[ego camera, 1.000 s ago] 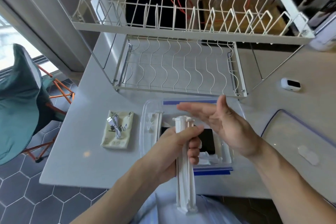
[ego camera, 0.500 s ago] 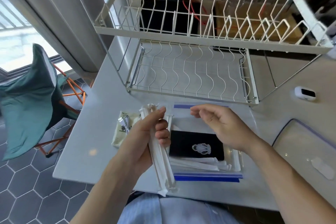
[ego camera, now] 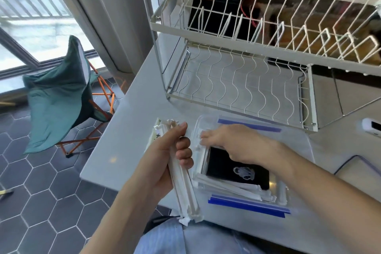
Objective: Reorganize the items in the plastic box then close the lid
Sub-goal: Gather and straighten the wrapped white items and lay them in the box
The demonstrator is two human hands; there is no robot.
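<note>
Right hand (ego camera: 233, 142), raised above the box half a second ago, now reaches into the clear plastic box (ego camera: 282, 192) on the grey table (ego camera: 123, 130), fingers extended flat beside a black card (ego camera: 237, 169). Left hand (ego camera: 165, 156) grips a bundle of white paper-wrapped straws (ego camera: 185, 196), just left of the box.

A white wire dish rack (ego camera: 257, 51) stands on the grey table (ego camera: 132, 130). A small white device (ego camera: 372, 128) lies at the table's right edge. A green folding chair (ego camera: 59, 97) stands on the hexagon-tiled floor (ego camera: 31, 202) by the window (ego camera: 31, 6).
</note>
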